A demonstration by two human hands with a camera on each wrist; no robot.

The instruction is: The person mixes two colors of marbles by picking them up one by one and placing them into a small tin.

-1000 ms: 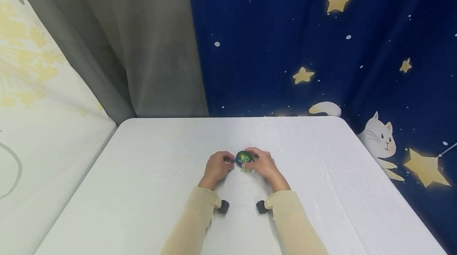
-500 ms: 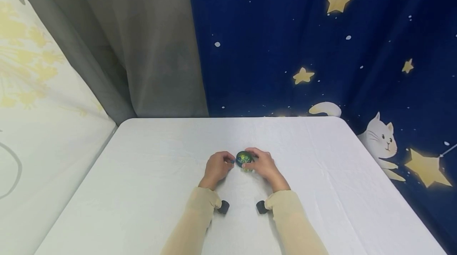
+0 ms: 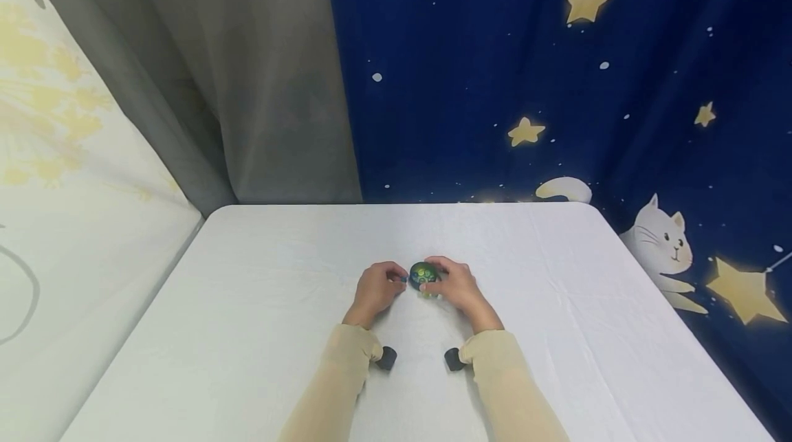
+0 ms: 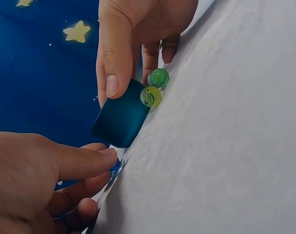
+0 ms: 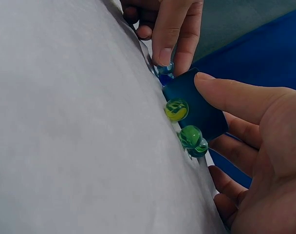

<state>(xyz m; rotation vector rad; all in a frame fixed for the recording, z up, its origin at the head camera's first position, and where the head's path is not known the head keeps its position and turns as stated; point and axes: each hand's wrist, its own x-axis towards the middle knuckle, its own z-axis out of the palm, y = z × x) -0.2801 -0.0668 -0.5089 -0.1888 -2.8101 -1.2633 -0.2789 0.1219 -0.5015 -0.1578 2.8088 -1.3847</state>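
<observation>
- Cup [image 4: 121, 117], teal, near the middle of the left-wrist view; right hand [image 3: 456, 287] grips its side.
- Yellow-streaked marble [image 5: 177, 110] and green marbles [image 5: 191, 136] lie just beside it, right of centre in the right-wrist view.
- Left hand [image 3: 375, 289] pinches a blue marble [image 5: 166, 78]; a slack pinch could drop it.
- White table [image 3: 278, 346]: a nudged cup could send marbles rolling.

Left of the teal cup [image 4: 121, 116], passage is blocked by the left hand [image 3: 375, 289]; at its right, by the right hand [image 3: 456, 284], which is held against it. Its near side is obstructed by marbles [image 5: 190, 137] (three can be counted there). Beyond it, open tabletop [image 3: 421, 232] is offered.
</observation>
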